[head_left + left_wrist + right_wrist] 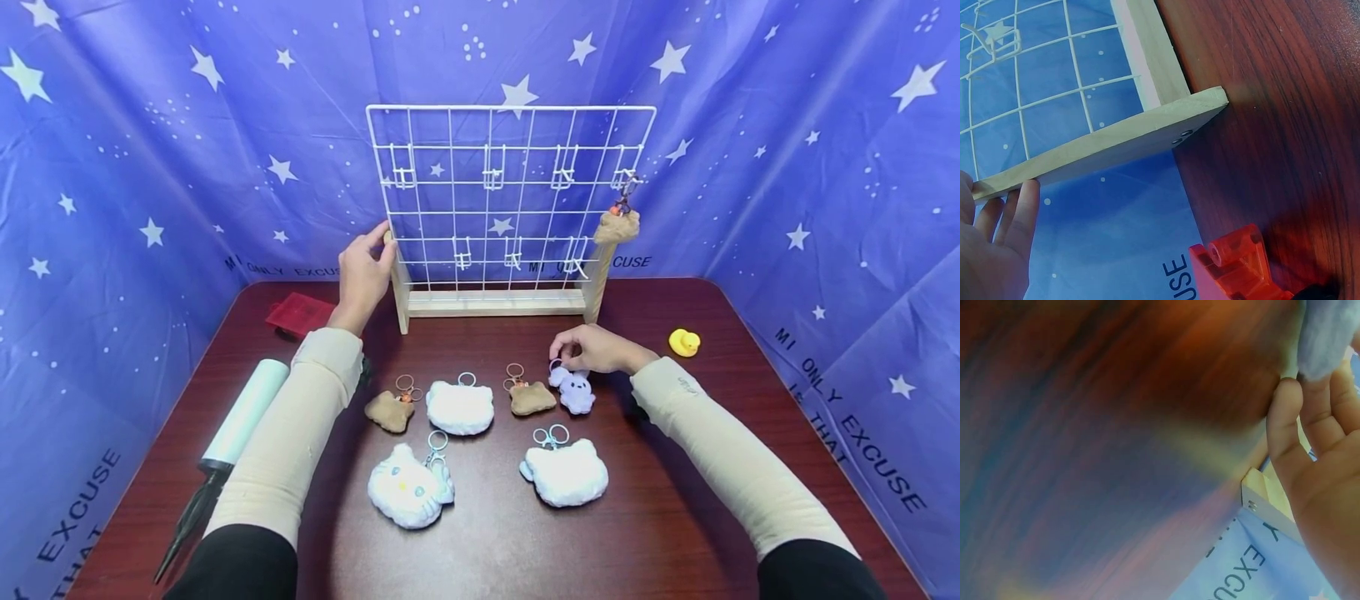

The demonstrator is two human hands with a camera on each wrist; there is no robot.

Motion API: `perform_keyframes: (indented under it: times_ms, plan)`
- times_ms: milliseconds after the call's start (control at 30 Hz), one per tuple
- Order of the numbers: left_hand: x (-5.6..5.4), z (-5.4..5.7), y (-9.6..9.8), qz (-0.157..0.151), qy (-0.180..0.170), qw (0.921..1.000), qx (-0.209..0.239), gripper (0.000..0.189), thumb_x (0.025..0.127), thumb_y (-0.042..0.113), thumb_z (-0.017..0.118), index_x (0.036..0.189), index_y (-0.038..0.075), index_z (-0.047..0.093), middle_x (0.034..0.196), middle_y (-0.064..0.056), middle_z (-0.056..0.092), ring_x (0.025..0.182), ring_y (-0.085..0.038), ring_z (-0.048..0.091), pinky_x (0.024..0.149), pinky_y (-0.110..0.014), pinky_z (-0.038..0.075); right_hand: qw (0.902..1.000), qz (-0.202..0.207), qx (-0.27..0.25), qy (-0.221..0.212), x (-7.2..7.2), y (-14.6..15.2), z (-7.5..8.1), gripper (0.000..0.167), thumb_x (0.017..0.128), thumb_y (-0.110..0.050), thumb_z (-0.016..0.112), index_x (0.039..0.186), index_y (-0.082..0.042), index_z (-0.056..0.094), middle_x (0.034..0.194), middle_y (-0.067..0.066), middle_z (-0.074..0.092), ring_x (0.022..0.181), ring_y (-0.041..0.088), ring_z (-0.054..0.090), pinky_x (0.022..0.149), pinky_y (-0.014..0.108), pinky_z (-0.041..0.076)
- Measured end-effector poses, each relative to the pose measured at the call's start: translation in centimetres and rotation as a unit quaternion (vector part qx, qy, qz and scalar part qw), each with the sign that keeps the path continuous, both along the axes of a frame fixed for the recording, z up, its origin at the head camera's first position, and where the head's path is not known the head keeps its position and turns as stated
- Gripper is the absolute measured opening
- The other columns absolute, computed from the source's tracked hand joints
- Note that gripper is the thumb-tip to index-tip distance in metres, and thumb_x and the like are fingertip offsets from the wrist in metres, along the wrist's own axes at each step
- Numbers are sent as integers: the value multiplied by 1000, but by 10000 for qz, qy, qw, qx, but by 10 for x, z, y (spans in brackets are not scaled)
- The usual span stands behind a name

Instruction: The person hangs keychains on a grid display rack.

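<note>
1. Pinching the ring of the lilac plush, the right hand is nearly closed; the plush sits on or just above the table.
2. Left hand grips the rack's left post.
3. Plush judged light, soft, durable; ring the surest hold.

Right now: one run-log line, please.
left hand: grips rack | right hand: fingers pinch purple plush keychain | one brown plush keychain: hangs on rack | yellow duck: on table
</note>
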State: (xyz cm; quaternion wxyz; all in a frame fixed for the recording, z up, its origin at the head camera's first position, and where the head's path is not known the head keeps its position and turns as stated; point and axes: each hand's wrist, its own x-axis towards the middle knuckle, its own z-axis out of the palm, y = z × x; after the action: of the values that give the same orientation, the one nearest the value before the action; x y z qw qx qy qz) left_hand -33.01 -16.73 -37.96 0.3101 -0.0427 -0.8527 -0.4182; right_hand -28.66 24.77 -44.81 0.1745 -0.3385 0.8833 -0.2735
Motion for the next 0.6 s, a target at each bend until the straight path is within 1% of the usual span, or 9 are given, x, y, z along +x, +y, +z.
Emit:
perform_keyframes:
  times_ms: [167, 400, 600]
  plan:
    - [0, 1, 0, 18, -16, 10000, -3, 37, 96, 22, 69, 133, 18, 70, 103, -18, 75, 92, -30, 71, 87, -42, 57, 9998, -72, -191, 78, 0, 5, 0, 21, 88, -3, 74, 103, -18, 77, 78, -6, 71, 68, 4, 60, 64, 22, 50]
    - [0, 0, 0, 34, 12, 10000, 9, 36, 96, 22, 69, 133, 18, 70, 103, -18, 75, 91, -30, 71, 86, -42, 57, 9989, -287, -363, -41, 1, 6, 5, 22, 89, -6, 76, 110, -14, 78, 81, -2, 76, 68, 8, 65, 62, 23, 51]
    - [0, 0, 1, 31, 28, 10000, -9, 36, 96, 22, 70, 132, 18, 70, 103, -18, 75, 92, -31, 70, 87, -43, 56, 9974, -483, -467, 253, 3, 12, 13, 23, 90, -11, 77, 113, -14, 78, 90, 0, 78, 76, 7, 65, 68, 23, 52]
